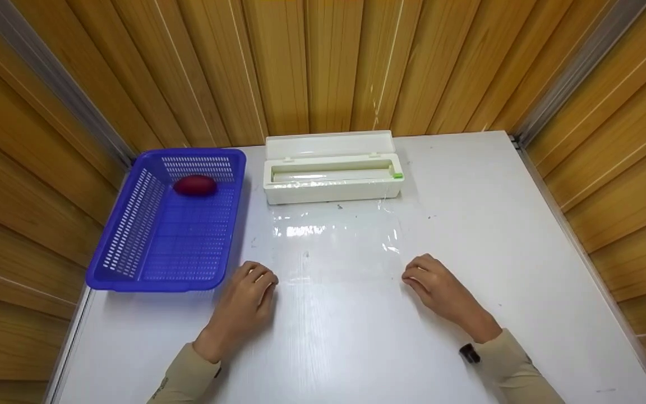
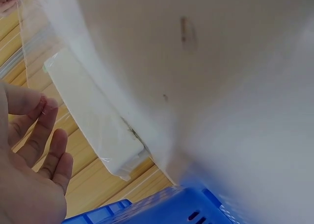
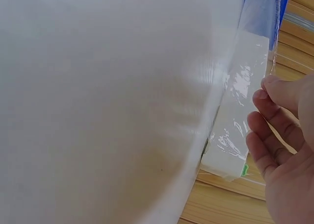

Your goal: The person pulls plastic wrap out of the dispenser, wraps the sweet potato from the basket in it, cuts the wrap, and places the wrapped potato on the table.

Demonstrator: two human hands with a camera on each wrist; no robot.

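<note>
A sheet of clear plastic wrap [image 1: 334, 252] stretches toward me from a white wrap dispenser [image 1: 331, 193] whose lid stands raised at the back. My left hand [image 1: 247, 297] pinches the near left corner of the film between thumb and forefinger, the other fingers loosely bent in the left wrist view. At the near right corner, my right hand [image 1: 438, 289] pinches the film the same way; in the right wrist view the film edge runs up from the thumb tip [image 3: 270, 80]. A green piece [image 1: 397, 175] sits at the dispenser's right end.
A blue plastic basket [image 1: 188, 275] stands left of the dispenser, close beside my left hand. Inside it, near the back, lies a dark red oval object [image 1: 195, 185]. Wood-patterned panels [image 1: 328, 67] border the white table [image 1: 469, 191] at the back and sides.
</note>
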